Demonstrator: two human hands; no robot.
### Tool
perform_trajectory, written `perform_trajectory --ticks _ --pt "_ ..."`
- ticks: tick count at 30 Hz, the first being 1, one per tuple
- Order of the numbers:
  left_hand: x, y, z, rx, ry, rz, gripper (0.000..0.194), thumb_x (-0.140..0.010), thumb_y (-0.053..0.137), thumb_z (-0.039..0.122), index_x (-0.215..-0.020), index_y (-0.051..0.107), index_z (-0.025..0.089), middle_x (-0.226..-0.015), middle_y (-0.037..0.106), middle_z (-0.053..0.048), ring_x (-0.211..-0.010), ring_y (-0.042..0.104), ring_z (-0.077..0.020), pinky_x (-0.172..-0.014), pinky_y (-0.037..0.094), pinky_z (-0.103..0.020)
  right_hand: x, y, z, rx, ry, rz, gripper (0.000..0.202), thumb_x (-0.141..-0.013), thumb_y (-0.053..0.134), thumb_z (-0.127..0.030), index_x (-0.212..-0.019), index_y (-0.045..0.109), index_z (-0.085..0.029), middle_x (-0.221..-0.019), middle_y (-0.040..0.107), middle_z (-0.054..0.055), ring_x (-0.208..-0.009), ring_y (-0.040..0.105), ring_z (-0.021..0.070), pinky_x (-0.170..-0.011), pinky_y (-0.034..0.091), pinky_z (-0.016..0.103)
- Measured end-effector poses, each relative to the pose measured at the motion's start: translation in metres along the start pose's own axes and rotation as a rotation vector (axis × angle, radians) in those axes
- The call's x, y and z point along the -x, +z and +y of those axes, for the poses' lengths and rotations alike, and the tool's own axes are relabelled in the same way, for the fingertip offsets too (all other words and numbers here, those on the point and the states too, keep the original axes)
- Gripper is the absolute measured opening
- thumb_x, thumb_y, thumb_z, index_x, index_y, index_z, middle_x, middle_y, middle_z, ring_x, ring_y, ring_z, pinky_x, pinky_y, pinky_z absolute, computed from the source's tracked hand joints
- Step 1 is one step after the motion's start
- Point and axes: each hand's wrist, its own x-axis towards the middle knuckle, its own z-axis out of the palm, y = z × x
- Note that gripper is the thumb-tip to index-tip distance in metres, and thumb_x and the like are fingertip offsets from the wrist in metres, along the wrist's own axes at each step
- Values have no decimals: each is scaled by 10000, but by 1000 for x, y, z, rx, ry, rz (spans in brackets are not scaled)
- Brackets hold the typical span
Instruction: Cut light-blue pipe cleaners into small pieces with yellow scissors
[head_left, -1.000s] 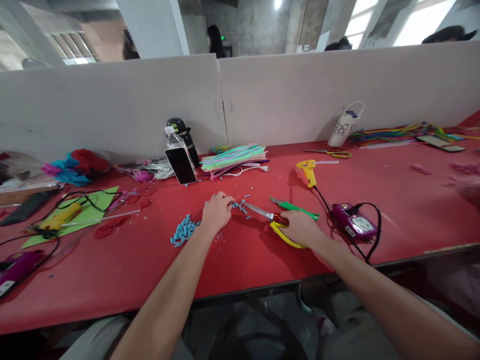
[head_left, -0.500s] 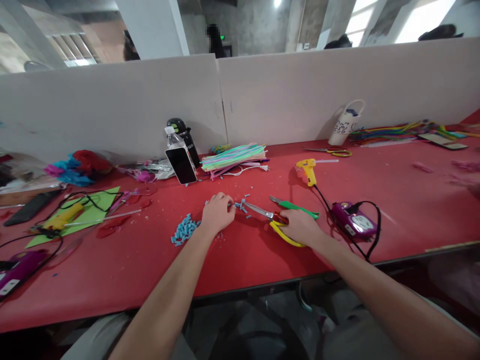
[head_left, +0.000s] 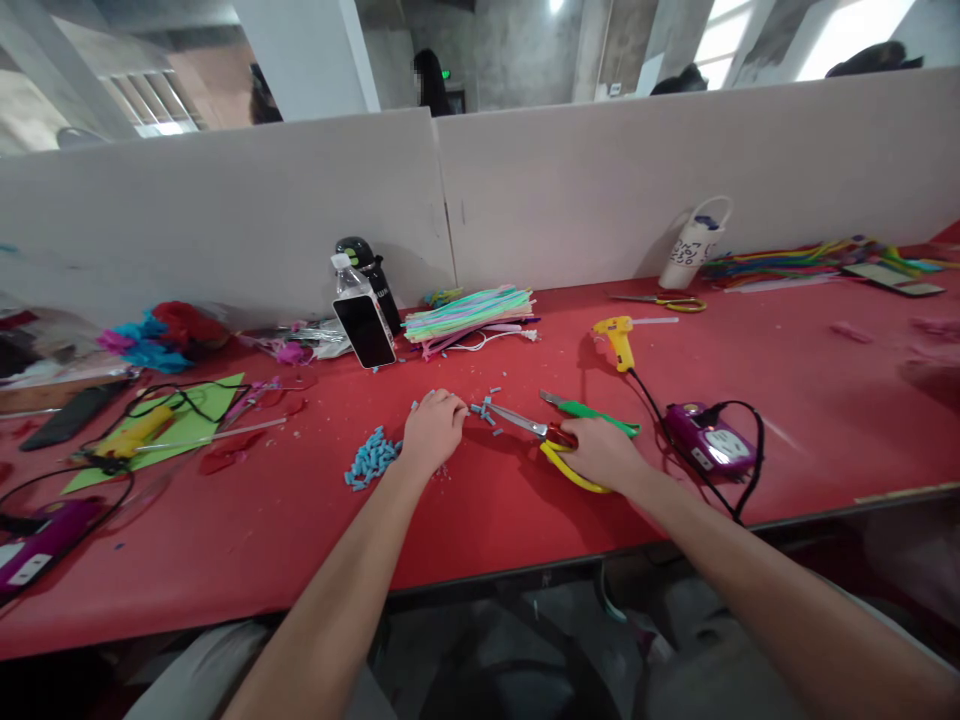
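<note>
The right hand [head_left: 606, 455] gripped the scissors [head_left: 534, 426] by their handles, blades pointing away and leftward, presumably so the tips could meet the other hand's fingers. The left hand [head_left: 435, 428] lay left of the scissors' tips, palm down with fingers curled; whether anything was pinched between them could not be told. A few loose blue bits [head_left: 484, 412] lay scattered around the tips, probably because they fell where they were cut.

Left of the scissors, past the left hand, sat a blue pile [head_left: 373, 460], likely heaped there to keep it out of the blades' way. Just beyond the scissors' handles lay a green-handled cutter [head_left: 596, 415], near the right hand. Farther off to the scissors' right, a yellow glue gun [head_left: 619, 345] rested on its side, its cord running to a purple socket block [head_left: 709, 440], perhaps parked there to keep its nozzle clear of the hands.

Beyond the scissors, toward the partition [head_left: 585, 190], lay a bundle of pale strips [head_left: 469, 315]. To the bundle's left, as seen from the scissors, a phone [head_left: 365, 330] stood tilted against a clear bottle [head_left: 346, 278], apparently for support.
</note>
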Motion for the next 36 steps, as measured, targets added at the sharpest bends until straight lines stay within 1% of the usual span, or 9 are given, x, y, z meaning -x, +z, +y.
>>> perform_trajectory --ticks 4,8,10,12,16,21,24,30,36 --pt "16 -3 0 111 -59 29 158 -920 473 273 -869 595 186 -917 633 -65 -886 588 -196 -792 436 -313 0 1 1 5 -5 4 357 -851 488 -525 -725 596 -209 -776 700 62 -743 650 203 -553 291 265" --pt "47 -6 5 254 -129 48 208 -955 379 315 -845 506 192 -742 579 -6 -674 552 -139 -647 430 -258 4 1 1 10 -23 24 340 -844 499 -512 -712 571 -207 -775 689 65 -740 639 204 -547 271 267" --pt "63 -7 7 569 -238 53 264 -949 385 383 -773 454 199 -645 492 28 -569 470 -117 -566 394 -236 8 1 0 11 -52 34 332 -828 520 -522 -719 566 -212 -755 676 56 -728 629 202 -539 255 269" --pt "77 -8 8 791 -318 86 293 -930 418 418 -735 422 200 -616 437 44 -524 415 -98 -516 354 -217 13 -1 -2 -2 -91 43 378 -820 517 -576 -712 559 -215 -698 653 45 -673 608 192 -528 243 269" --pt "93 -12 7 1033 -390 139 322 -893 489 461 -726 416 196 -600 389 61 -498 355 -75 -470 297 -188 24 -2 -13 -84 -164 54 448 -811 504 -647 -705 559 -215 -649 633 36 -599 567 173 -529 247 274" --pt "101 -16 4 1052 -387 257 309 -863 572 443 -722 493 178 -589 362 57 -503 337 -66 -456 273 -183 37 1 -31 -189 -242 24 363 -830 524 -574 -748 569 -224 -707 659 34 -601 566 157 -547 276 258" --pt "103 -16 3 1063 -396 306 247 -842 614 409 -788 589 170 -583 381 51 -502 334 -64 -449 271 -186 40 5 -37 -143 -211 33 356 -806 551 -577 -729 550 -230 -701 660 29 -608 575 161 -528 249 257" --pt "100 -17 5 1126 -389 257 243 -866 586 400 -786 583 171 -582 389 48 -495 342 -62 -455 284 -186 38 12 -38 -91 -141 52 400 -796 531 -615 -697 518 -227 -647 636 27 -584 572 165 -522 242 257" --pt "102 -13 7 1032 -383 242 280 -904 509 432 -758 505 193 -584 367 47 -488 325 -82 -446 282 -201 39 8 -39 -86 -146 22 434 -768 541 -651 -681 511 -227 -634 624 31 -569 557 160 -507 228 260"
